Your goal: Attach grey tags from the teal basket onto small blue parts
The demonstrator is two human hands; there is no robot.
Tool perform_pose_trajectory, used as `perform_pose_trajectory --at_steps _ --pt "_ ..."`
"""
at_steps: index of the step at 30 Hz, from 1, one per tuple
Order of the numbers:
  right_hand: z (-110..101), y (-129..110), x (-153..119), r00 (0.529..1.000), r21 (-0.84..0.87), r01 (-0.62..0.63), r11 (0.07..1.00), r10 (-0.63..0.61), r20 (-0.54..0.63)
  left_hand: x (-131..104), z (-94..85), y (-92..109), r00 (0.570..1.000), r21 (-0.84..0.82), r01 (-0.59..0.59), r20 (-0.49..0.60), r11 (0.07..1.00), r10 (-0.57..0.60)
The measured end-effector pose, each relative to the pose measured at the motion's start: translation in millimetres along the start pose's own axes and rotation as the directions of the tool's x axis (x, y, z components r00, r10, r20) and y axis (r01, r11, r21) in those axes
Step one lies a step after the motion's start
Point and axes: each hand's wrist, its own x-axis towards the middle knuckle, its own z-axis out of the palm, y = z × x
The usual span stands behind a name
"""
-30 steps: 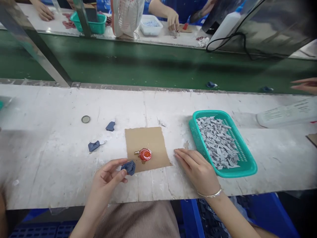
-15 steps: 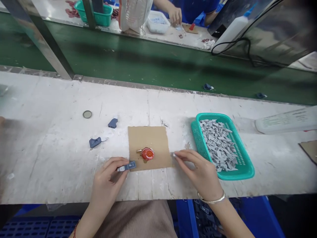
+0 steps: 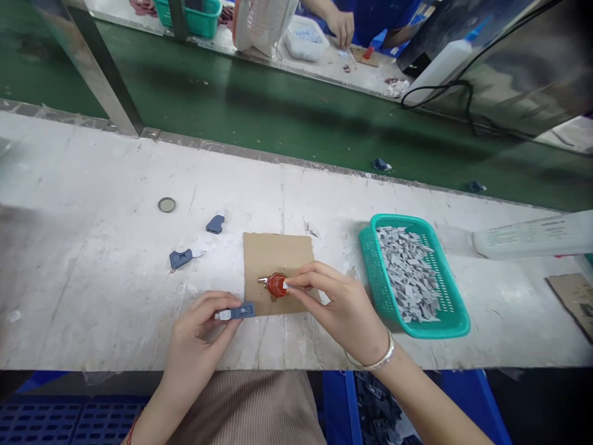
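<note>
head view: left hand (image 3: 189,337) clamps its fingers on a blue-grey part (image 3: 244,310), eight o'clock from the red piece (image 3: 277,285) — likely light, stiff, best edge-held; right hand (image 3: 354,312) pinches a pale chip (image 3: 286,285).

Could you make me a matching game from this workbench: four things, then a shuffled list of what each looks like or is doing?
1. Teal basket
2. Crimped metal cap
3. Left hand
4. Right hand

A. Pinches a small pale piece by the red round item
B. Silvery, left of the cardboard
C. Contains many grey pieces
D. Holds a blue-grey plastic part

Pairs: 1-C, 2-B, 3-D, 4-A
</note>
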Motion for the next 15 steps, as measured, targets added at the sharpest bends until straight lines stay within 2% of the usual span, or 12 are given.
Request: perform_pose_trajectory --at_steps 11,15 --pt "0.7 -3.3 6.9 0.995 -0.100 0.049 0.994 -0.040 0.096 0.3 2.3 9.0 0.983 -0.211 0.180 0.083 0.961 -0.166" --pt "1.2 -4.1 7.4 0.997 -0.096 0.052 0.994 -0.046 0.068 4.0 5.1 14.0 0.967 -0.259 0.252 0.093 0.932 -0.236"
